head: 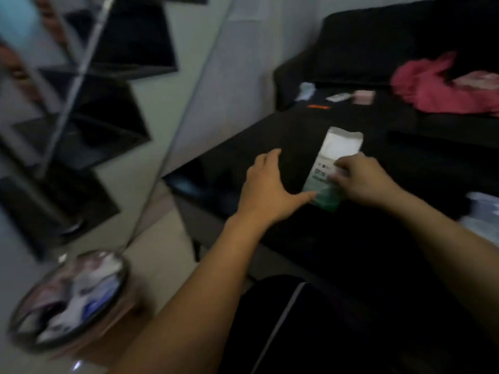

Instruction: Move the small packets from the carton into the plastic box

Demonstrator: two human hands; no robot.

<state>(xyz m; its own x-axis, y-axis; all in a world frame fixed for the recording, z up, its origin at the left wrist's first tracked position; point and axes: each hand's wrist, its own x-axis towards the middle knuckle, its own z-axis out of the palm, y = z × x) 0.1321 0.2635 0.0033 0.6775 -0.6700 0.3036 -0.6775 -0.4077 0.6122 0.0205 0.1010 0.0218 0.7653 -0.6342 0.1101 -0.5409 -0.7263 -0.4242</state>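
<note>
A white and green carton lies flat on the black table, its far end open and white inside. My right hand grips the carton's near right side, fingers curled over its face. My left hand lies spread on the table just left of the carton, the thumb touching its near green corner. No loose packets are visible, and I see no plastic box I can identify; the whole view is motion-blurred.
A round bin holding white and blue litter stands on the floor at lower left. Dark shelves with chrome poles fill the left. A black sofa with pink cloth and small items sits behind the table.
</note>
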